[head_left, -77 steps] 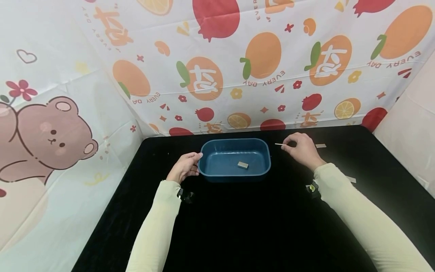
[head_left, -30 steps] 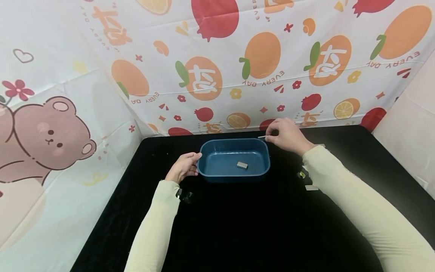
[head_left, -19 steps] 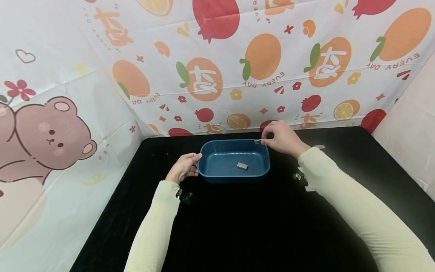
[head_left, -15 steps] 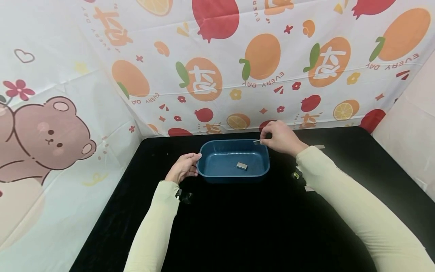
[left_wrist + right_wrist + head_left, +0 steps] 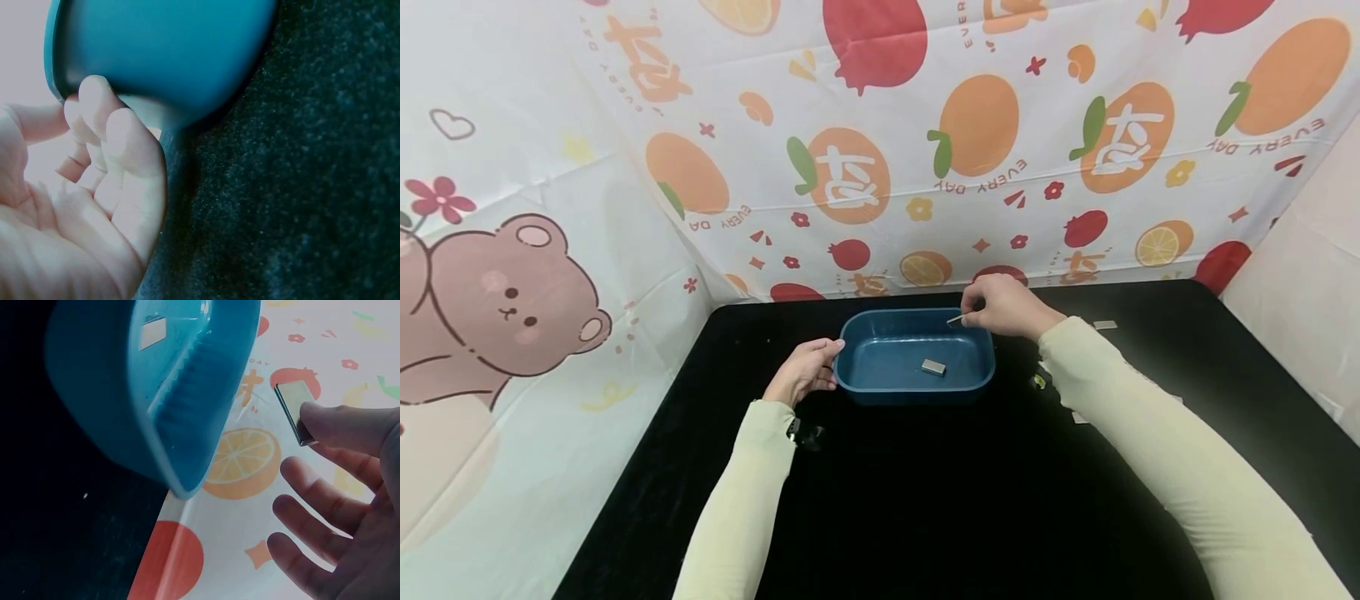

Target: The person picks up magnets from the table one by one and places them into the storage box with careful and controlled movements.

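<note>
A blue rectangular plastic basin (image 5: 880,372) stands near the back of the black table. My left hand (image 5: 806,369) grips its left end, thumb at the rim and fingers against the outer wall, as the left wrist view (image 5: 81,194) also shows. Over the basin's back right corner, my right hand (image 5: 1003,306) pinches a small flat rectangular metallic piece (image 5: 294,412) between thumb and index finger; the other fingers are spread apart. A similar small rectangular piece (image 5: 934,367) lies on the basin floor, right of its middle.
Several more flat pieces lie on the table to the right: one piece (image 5: 1104,325) behind the right forearm, another piece (image 5: 1079,417) partly under it. A fruit-printed cloth (image 5: 917,208) hangs behind the table's back edge, and a bear-printed cloth (image 5: 520,308) at the left.
My right hand has carried the pinched piece leftward, from beside the basin to over its back right corner, dipping slightly lately. The left hand and the basin have stayed in place.
</note>
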The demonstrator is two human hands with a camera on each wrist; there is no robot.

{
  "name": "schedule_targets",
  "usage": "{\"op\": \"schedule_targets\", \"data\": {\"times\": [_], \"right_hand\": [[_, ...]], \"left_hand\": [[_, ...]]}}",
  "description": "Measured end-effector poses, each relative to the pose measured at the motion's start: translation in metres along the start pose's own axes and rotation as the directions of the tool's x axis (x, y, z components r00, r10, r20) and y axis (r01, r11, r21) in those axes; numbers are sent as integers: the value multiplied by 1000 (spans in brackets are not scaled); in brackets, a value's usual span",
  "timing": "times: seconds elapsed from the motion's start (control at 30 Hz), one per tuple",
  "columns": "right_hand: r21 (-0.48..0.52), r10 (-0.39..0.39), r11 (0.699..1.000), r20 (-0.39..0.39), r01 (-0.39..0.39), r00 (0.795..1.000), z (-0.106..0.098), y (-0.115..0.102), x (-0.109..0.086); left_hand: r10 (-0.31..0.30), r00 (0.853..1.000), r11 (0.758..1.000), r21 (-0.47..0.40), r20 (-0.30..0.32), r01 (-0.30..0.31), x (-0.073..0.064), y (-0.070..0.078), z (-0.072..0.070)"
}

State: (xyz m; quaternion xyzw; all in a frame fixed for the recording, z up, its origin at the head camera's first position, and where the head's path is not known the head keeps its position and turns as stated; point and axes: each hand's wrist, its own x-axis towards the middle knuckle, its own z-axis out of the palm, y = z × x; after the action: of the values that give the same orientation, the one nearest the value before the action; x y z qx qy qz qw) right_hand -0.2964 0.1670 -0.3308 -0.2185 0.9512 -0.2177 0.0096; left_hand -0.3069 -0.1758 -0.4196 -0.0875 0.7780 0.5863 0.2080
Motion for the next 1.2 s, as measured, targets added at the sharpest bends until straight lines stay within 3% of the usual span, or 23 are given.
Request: {"op": "schedule_targets", "data": {"times": [0.33, 0.6, 1.2], "right_hand": [[28, -48, 999, 48, 46, 998, 8, -11, 13], [41, -24, 999, 103, 20, 994, 12, -8, 19], [86, -8, 996, 143, -5, 990, 27, -5, 26]], "left_hand": [[-5, 1000, 1000, -15, -14, 5, 2, -5, 0], [4, 1000, 1000, -8, -13, -4, 2, -3, 0], [3, 1000, 1000, -18, -4, -3, 4, -4, -1]]}}
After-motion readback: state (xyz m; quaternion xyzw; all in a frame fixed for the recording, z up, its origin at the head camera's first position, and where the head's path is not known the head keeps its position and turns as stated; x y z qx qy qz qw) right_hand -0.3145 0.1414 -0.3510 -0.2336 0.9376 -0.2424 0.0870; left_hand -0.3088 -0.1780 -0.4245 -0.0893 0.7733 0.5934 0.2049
